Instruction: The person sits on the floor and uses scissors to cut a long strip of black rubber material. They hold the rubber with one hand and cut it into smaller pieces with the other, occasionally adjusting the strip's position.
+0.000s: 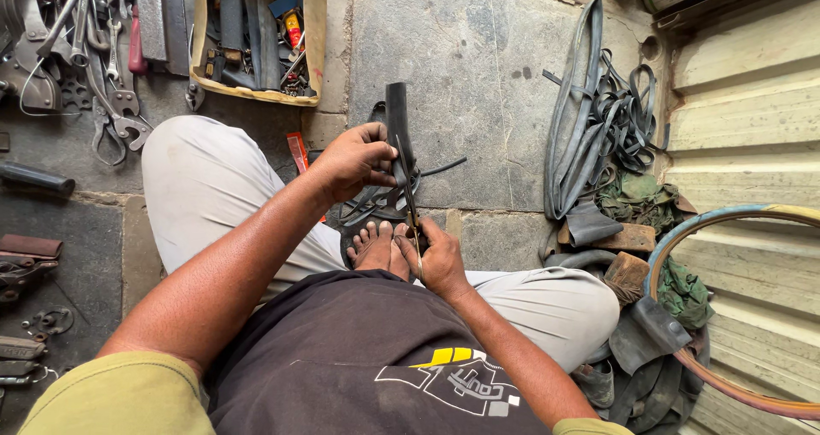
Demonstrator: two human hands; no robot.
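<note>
While sitting cross-legged on the stone floor [478,76], this person is cutting a strip of black rubber tube [398,123] with scissors [412,208].

So the left hand [354,157] has its fingers curled tight around the rubber strip, holding it upright just above the bare toes in the middle of the scene, and the right hand [440,255] is closed on the scissor handles with the blades running up along the strip. Far left there's a heap of wrenches [102,50], next to it a cardboard box [256,38] of bits, over on the right a pile of old tubes [602,123], and a wheel rim [726,221] near right.
</note>
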